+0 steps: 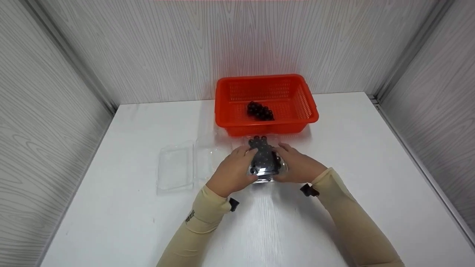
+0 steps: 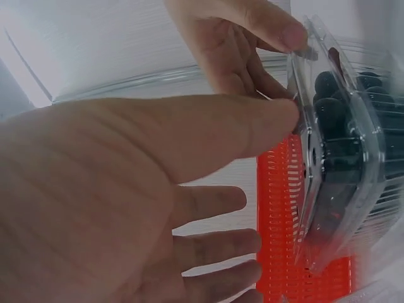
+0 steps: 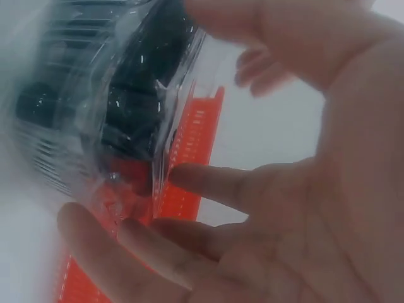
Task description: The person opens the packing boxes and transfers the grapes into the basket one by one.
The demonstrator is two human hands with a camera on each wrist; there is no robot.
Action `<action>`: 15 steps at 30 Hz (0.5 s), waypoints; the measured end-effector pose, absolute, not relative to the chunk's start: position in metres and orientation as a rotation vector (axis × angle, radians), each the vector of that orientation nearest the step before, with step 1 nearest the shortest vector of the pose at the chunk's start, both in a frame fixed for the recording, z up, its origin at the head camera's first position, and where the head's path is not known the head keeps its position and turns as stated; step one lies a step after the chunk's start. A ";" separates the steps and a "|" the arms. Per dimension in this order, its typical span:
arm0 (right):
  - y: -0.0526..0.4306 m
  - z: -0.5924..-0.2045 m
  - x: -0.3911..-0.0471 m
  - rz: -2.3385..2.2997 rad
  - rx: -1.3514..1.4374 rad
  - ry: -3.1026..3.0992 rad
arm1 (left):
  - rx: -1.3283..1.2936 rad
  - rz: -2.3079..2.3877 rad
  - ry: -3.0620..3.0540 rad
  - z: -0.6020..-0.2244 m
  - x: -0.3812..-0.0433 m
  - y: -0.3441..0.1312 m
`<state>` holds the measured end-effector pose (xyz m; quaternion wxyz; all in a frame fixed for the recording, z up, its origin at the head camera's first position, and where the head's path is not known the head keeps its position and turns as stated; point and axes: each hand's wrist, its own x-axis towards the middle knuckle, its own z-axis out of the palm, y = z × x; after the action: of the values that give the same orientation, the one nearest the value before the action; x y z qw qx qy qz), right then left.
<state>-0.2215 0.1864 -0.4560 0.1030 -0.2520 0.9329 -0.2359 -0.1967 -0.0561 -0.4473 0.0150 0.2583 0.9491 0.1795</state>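
A clear plastic clamshell box (image 1: 267, 171) with dark grapes (image 1: 262, 154) inside is between my two hands, in front of the red basket. My left hand (image 1: 231, 171) holds its left side. In the left wrist view that thumb (image 2: 271, 123) meets the box's rim, while the other fingers are stretched out. My right hand (image 1: 301, 165) grips the right side, thumb at the near edge. In the right wrist view its fingers (image 3: 208, 183) spread along the box's side. Whether the lid is fully latched is hard to tell.
A red plastic basket (image 1: 269, 125) stands at the back of the white table, with a bunch of dark grapes (image 1: 260, 111) in it. Left of my hands lies transparent plastic packaging (image 1: 175, 168), opened flat. Pale wood-grain panels (image 1: 167, 52) enclose the table.
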 end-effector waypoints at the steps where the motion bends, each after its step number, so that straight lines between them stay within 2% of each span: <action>1: 0.186 -0.456 -0.221 -0.705 -0.747 2.739 | 0.818 0.557 2.954 -0.449 -0.197 -0.055; 8: 0.183 -0.455 -0.214 -0.593 -0.605 2.847 | 0.907 0.532 2.967 -0.458 -0.200 -0.052; 15: 0.186 -0.456 -0.217 -0.491 -0.485 2.854 | 0.819 0.518 2.969 -0.463 -0.204 -0.051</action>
<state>-0.2172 0.1858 -0.4561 0.1027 -0.1643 0.9668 -0.1664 -0.2042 -0.0512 -0.4627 0.0095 0.2623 0.9506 0.1657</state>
